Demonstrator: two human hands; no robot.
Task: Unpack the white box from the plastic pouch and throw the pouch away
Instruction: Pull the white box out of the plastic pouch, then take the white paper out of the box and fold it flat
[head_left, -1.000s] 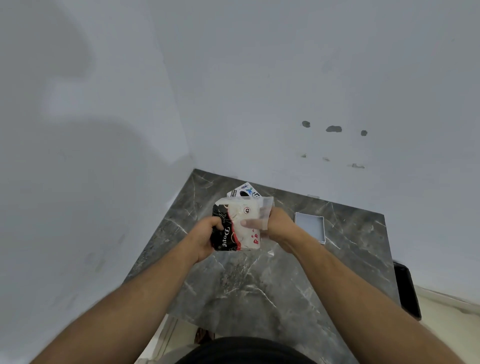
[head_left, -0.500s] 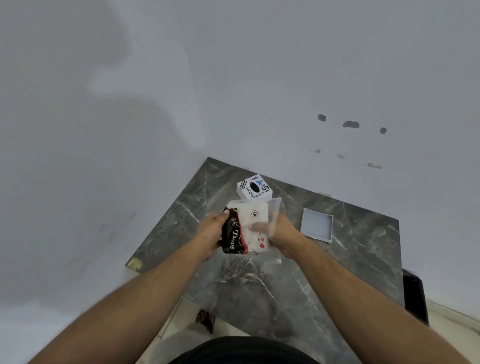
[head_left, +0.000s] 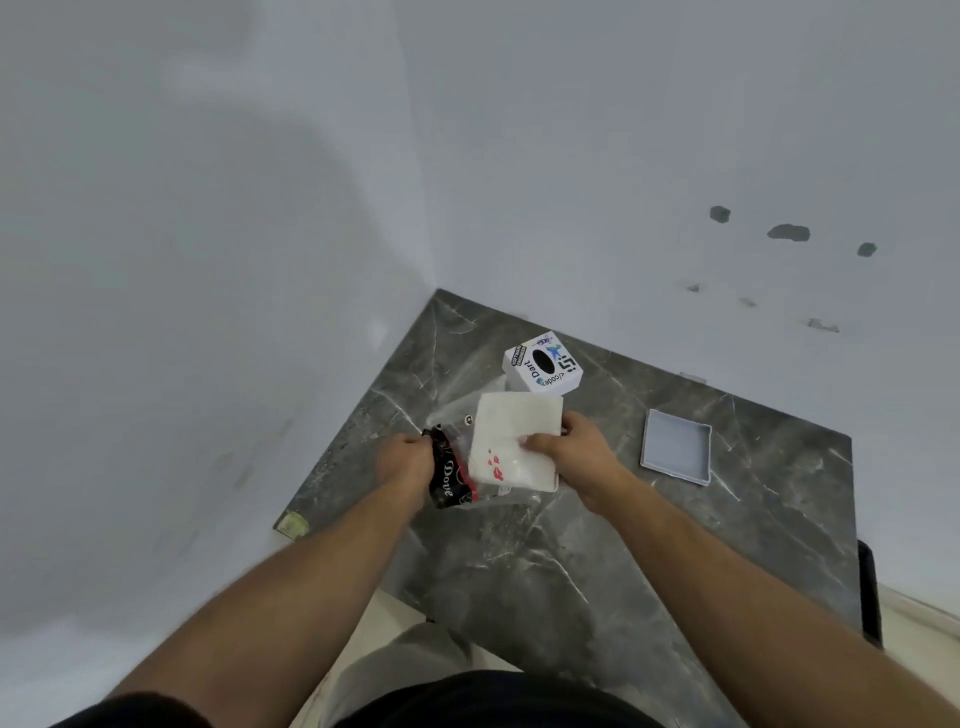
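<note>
Both hands are up over the dark marble table (head_left: 545, 571), about the middle of the frame. The right hand (head_left: 576, 457) is clamped on the white box (head_left: 511, 431), thumb on top, and most of the box already sticks out of the plastic pouch (head_left: 457, 467). The left hand (head_left: 408, 462) is pinching the pouch by its black "Dove" printed edge.

Stuff nearby: a white cube-ish container with stickers and a dark oval hole (head_left: 543, 364) sits just behind the box, toward the upper middle, close enough that the pouch's clear flap nearly reaches it. A shallow grey tray (head_left: 675, 447) lies to the right of the right hand, apart from it.

The table is tucked into a corner, so walls close off the top and left of the picture. The lower middle and right of the tabletop are bare marble. Something black (head_left: 870, 592) hugs the table's right edge, can't tell what.
</note>
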